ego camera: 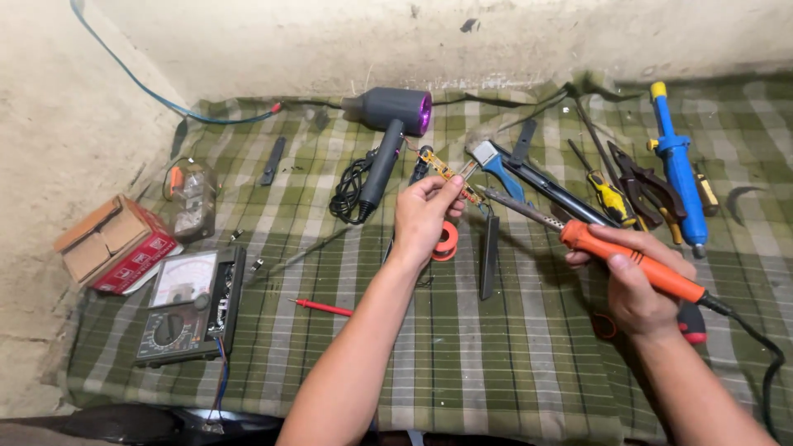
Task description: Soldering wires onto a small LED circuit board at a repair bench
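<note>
Fingers of left hand are pinched shut on a narrow circuit strip, gripping its near end w/ the rest jutting up-left, clear of the cloth. Right hand is wrapped closed around the orange handle of a soldering iron, metal tip aimed at the strip's near end, close to touching; can't tell if contact. Strip looks thin, light, stiff but fragile, so best held by edges, away from the joint; iron is rigid, hot at the tip, grip only on the orange part, cord trailing right. Just below left hand: red solder spool & a dark flat bar. Further out on the green checked cloth: grey hair dryer behind, multimeter & red probe to the left, pliers, yellow screwdriver & blue desoldering pump on the right.
</note>
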